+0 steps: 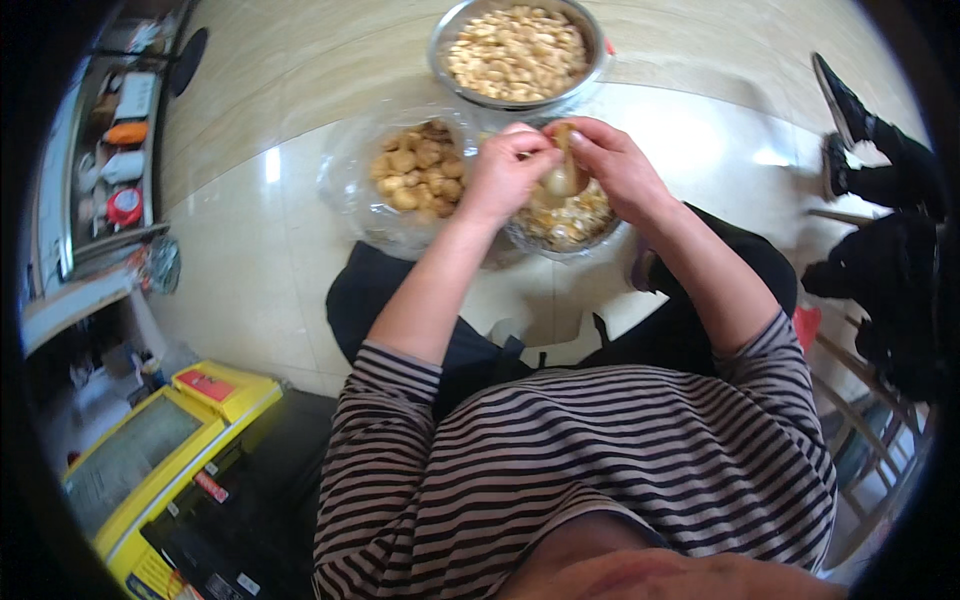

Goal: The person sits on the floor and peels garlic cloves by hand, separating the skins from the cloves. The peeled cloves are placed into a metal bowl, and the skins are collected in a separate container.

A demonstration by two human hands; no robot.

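Note:
My left hand (508,166) and my right hand (621,163) meet over a bowl of scraps (561,225). Between their fingers is a soft, brownish, partly translucent piece of food (565,171); its exact kind is unclear. Both hands pinch it, the left from its left side and the right from its upper right. Beneath lie pale and yellowish wet bits in the bowl, partly covered by my hands. To the left, a clear plastic bag (341,169) lies spread around rounded tan-brown food pieces (420,169). Beyond my hands, a steel basin (441,56) holds many pale cream pieces (519,54).
Glossy tiles (247,247) cover the floor. A glass-sided cabinet (120,150) with goods stands at the left, above a yellow-and-black case (217,442). Another person's dark shoes (840,101) and a wooden chair (862,375) are at the right. My knees flank the bowl.

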